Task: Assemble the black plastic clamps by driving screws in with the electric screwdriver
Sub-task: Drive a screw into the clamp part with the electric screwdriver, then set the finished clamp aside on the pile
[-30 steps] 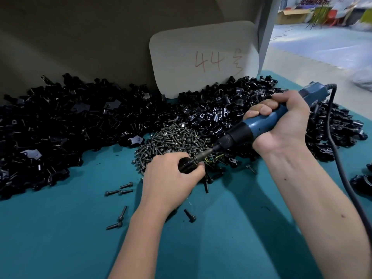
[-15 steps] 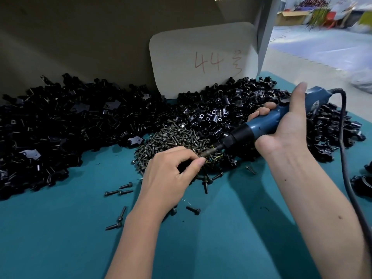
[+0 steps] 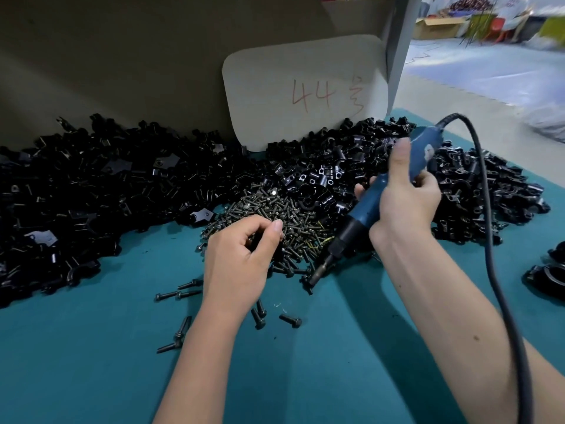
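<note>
My right hand (image 3: 403, 206) grips the blue electric screwdriver (image 3: 363, 209), thumb lying straight along its body. Its bit (image 3: 316, 275) points down and left, close to the teal table top beside the pile of screws (image 3: 293, 218). My left hand (image 3: 241, 261) rests on the near left side of that pile, fingers curled and thumb against the forefinger, pinching at a screw that is mostly hidden. Black plastic clamp parts lie in a large heap at the left (image 3: 91, 185) and another behind and right of the screwdriver (image 3: 477, 185).
Loose screws (image 3: 177, 293) lie scattered on the teal mat (image 3: 91, 347) around my left wrist. The screwdriver's black cable (image 3: 492, 270) loops over my right forearm. Black clamps (image 3: 547, 273) sit at the right edge. A card marked "44" (image 3: 302, 90) leans on the back wall.
My left hand no longer holds a clamp against the bit; it has moved up onto the screw pile. My right hand swung the screwdriver away, its tip now lower and to the right.
</note>
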### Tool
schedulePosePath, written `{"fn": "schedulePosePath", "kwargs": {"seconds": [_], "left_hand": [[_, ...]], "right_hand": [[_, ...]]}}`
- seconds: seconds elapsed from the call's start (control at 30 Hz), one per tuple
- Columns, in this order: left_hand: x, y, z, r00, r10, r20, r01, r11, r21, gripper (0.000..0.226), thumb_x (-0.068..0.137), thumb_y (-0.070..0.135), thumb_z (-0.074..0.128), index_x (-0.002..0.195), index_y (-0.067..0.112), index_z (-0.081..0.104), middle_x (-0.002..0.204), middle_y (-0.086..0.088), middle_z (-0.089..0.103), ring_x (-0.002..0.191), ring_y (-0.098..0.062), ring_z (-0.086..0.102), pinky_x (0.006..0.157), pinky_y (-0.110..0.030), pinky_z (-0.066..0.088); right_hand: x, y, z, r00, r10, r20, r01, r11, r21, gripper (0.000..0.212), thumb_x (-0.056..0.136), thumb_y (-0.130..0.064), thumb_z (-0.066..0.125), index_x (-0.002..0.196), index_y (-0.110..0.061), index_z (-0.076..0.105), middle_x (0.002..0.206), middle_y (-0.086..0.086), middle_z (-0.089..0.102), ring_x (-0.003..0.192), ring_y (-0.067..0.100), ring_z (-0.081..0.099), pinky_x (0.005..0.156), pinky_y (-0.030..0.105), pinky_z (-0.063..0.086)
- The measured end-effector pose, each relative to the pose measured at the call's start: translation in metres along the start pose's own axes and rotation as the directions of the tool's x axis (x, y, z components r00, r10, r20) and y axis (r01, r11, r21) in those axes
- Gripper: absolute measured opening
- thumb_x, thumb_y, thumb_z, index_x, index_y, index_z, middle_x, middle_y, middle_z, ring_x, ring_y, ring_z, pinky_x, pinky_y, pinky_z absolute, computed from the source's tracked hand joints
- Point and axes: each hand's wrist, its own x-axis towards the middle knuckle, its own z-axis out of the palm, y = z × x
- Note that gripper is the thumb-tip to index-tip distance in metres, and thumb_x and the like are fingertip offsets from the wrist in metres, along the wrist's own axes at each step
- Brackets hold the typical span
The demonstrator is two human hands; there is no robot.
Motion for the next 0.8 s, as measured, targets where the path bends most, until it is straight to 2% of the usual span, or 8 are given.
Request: {"fn": "schedulePosePath", "kwargs": {"seconds": [0.1,0.2,0.27,0.33,0.47,0.53,0.63,0.8], "left_hand": [[0.0,0.001,0.001,1.0,0.001,-0.004,-0.001,1.0,-0.006,0.032,0.097,0.054,0.056,0.08,0.031,0.07,0.064,0.003,0.065,0.062,-0.021,0.058,0.059,-0.037,0.046],[0.0,0.001,-0.001,1.0,0.002,-0.01,-0.002,1.0,-0.021,0.031,0.097,0.055,0.056,0.08,0.034,0.071,0.064,0.004,0.065,0.06,-0.019,0.057,0.055,-0.031,0.045],[0.0,0.0,-0.001,1.0,0.006,-0.011,-0.006,1.0,-0.027,0.031,0.097,0.054,0.056,0.08,0.033,0.071,0.063,0.003,0.063,0.055,-0.014,0.053,0.052,-0.025,0.041],[0.0,0.001,-0.001,1.0,0.006,-0.01,-0.006,0.999,-0.035,0.031,0.097,0.054,0.056,0.08,0.034,0.071,0.063,0.003,0.063,0.053,-0.011,0.051,0.052,-0.024,0.04],[-0.001,0.002,-0.001,1.0,0.007,-0.009,-0.007,0.999,-0.036,0.031,0.098,0.055,0.056,0.081,0.034,0.071,0.064,0.004,0.064,0.054,-0.011,0.052,0.055,-0.031,0.044],[0.0,0.002,-0.001,1.0,0.006,-0.015,-0.007,0.999,-0.043,0.031,0.097,0.055,0.056,0.081,0.034,0.071,0.064,0.003,0.065,0.056,-0.014,0.054,0.056,-0.032,0.045],[-0.001,0.002,-0.001,1.0,0.017,-0.012,-0.017,0.999,-0.036,0.03,0.098,0.052,0.057,0.079,0.034,0.071,0.061,0.003,0.062,0.052,-0.006,0.048,0.053,-0.027,0.041],[-0.001,0.002,0.0,1.0,0.019,-0.012,-0.019,0.999,-0.032,0.03,0.099,0.052,0.058,0.079,0.033,0.071,0.063,0.003,0.064,0.058,-0.017,0.056,0.057,-0.033,0.045]], "right_hand": [[-0.003,0.013,0.0,0.992,-0.091,0.091,0.106,0.98,-0.167,0.052,0.079,-0.02,0.091,0.114,-0.015,0.052,0.091,0.001,0.067,0.063,0.014,0.068,0.067,0.035,0.061],[-0.005,0.02,0.0,0.963,-0.205,0.173,0.247,0.928,-0.277,0.055,0.079,-0.018,0.086,0.121,-0.017,0.05,0.1,0.005,0.067,0.08,0.027,0.072,0.082,0.047,0.063],[-0.005,0.023,0.0,0.959,-0.2,0.202,0.243,0.944,-0.221,0.077,0.077,-0.02,0.087,0.138,-0.024,0.041,0.118,0.009,0.065,0.093,0.031,0.072,0.087,0.043,0.063],[-0.008,0.025,0.001,0.97,-0.158,0.186,0.184,0.974,-0.135,0.089,0.074,-0.018,0.089,0.141,-0.028,0.031,0.128,0.013,0.061,0.103,0.035,0.072,0.09,0.041,0.062],[-0.013,0.033,0.001,0.974,-0.187,0.128,0.199,0.977,-0.083,0.069,0.083,-0.013,0.085,0.126,-0.023,0.032,0.125,0.016,0.06,0.084,0.025,0.077,0.081,0.034,0.063],[-0.013,0.037,0.001,0.979,-0.186,0.085,0.196,0.973,-0.12,0.059,0.084,-0.019,0.086,0.119,-0.022,0.038,0.124,0.018,0.063,0.088,0.024,0.077,0.082,0.037,0.063],[-0.015,0.039,0.001,0.986,-0.161,0.037,0.165,0.975,-0.147,0.052,0.082,-0.027,0.088,0.108,-0.024,0.044,0.117,0.018,0.068,0.097,0.03,0.074,0.088,0.047,0.063],[-0.015,0.034,0.001,0.992,-0.118,0.051,0.122,0.99,-0.071,0.052,0.083,-0.016,0.088,0.109,-0.024,0.043,0.114,0.012,0.067,0.087,0.025,0.076,0.088,0.045,0.063]]}}
